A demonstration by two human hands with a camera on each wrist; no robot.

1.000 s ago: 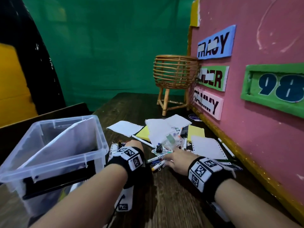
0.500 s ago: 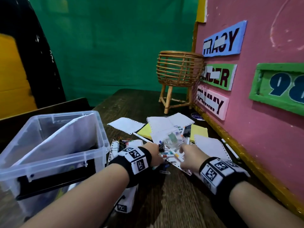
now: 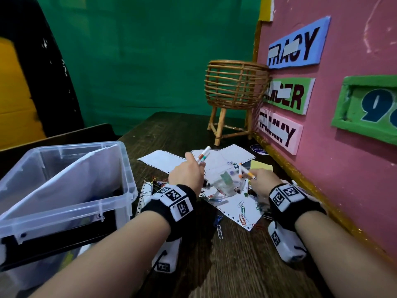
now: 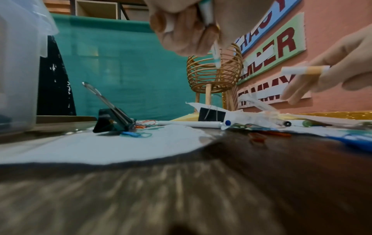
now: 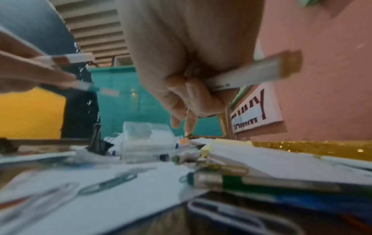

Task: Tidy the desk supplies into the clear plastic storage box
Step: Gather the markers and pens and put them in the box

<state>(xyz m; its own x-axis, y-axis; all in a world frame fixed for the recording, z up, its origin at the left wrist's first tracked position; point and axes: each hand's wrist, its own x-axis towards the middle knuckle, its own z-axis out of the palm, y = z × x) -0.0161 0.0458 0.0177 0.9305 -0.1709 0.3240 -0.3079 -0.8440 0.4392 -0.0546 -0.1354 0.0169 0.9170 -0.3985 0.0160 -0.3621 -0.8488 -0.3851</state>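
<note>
Fingers (image 4: 181,31) of my left hand (image 3: 185,174) curl around two white markers (image 3: 203,154), one orange-banded and one teal-banded, tips angled up and away, raised above the clutter. Item, my right hand (image 3: 261,181): thumb and fingers pinch a white marker with a yellow-orange cap (image 5: 259,70); a second orange-tipped marker (image 3: 240,169) sticks up beside it, grip unclear. Item, clear plastic storage box (image 3: 111,196): open, at my left on the dark wooden desk (image 3: 236,265), a white sheet leaning inside it. Item, loose stock between my hands: perforated white papers (image 3: 236,206), coloured paper clips (image 3: 242,219), a small clear container (image 3: 225,183), a black binder clip (image 4: 112,122), further markers (image 4: 191,124) lying flat. Item, yellow sticky notes (image 3: 261,165), near the pink board (image 3: 343,125). Item, wicker basket on legs (image 3: 235,87), at the far desk edge.
</note>
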